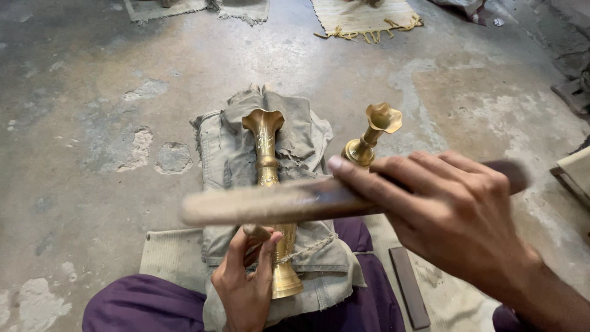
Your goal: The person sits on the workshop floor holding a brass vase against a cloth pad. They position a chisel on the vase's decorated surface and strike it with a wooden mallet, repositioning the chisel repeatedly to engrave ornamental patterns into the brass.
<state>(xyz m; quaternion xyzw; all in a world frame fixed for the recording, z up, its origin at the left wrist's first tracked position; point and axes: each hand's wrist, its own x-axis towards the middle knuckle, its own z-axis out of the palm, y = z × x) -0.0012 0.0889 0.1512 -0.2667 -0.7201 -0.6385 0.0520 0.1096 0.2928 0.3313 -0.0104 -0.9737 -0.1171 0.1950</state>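
Note:
A tall brass vase (268, 154) lies on a grey folded cloth (233, 147) over my lap, flared mouth away from me. My left hand (246, 276) rests against the vase near its base and pinches a small rod-like tool (257, 232) against the metal. My right hand (452, 212) grips a long wooden stick (276, 203), blurred with motion, held crosswise above the vase. A second, smaller brass vase (372, 135) stands tilted on the floor to the right of the cloth.
Worn concrete floor (92, 123) with chipped patches. A flat dark bar (409, 286) lies on the floor by my right leg. A fringed woven mat (362, 18) and other cloths lie at the far edge. A wooden block (578, 172) is at the right.

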